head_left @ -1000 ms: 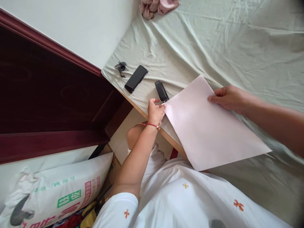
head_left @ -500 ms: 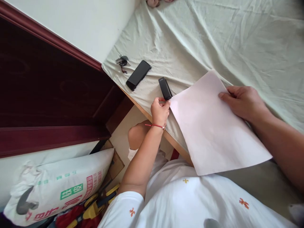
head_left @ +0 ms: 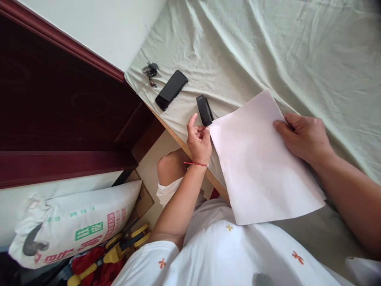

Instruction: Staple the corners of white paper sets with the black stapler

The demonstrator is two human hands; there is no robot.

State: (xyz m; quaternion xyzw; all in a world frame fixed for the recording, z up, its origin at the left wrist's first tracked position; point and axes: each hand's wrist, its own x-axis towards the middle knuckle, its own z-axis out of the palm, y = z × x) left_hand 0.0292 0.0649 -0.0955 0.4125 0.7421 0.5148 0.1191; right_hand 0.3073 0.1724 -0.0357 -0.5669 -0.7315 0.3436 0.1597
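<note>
White paper sheets (head_left: 262, 167), which look like a small stack with edges lined up, are tilted in front of my shirt. My right hand (head_left: 306, 137) is closed on their right edge, thumb on top and fingers behind. At the upper-left corner my left hand (head_left: 199, 139) pinches the paper between thumb and curled fingers, its index finger raised. A black stapler (head_left: 204, 110) lies on the cloth just beyond that corner, its near end beside my left fingertips. Whether it touches the paper I cannot tell.
A black phone (head_left: 172, 90) and a bunch of keys (head_left: 151, 70) lie on the pale green sheet (head_left: 232, 59), by the wooden edge (head_left: 172, 133). To the left stand a dark red wooden panel (head_left: 59, 99) and a stuffed white sack (head_left: 119, 198) on the floor.
My left index finger has lifted away from the paper's corner. The paper's lower right corner has swung left, and my right hand sits slightly lower. The view has shifted a little.
</note>
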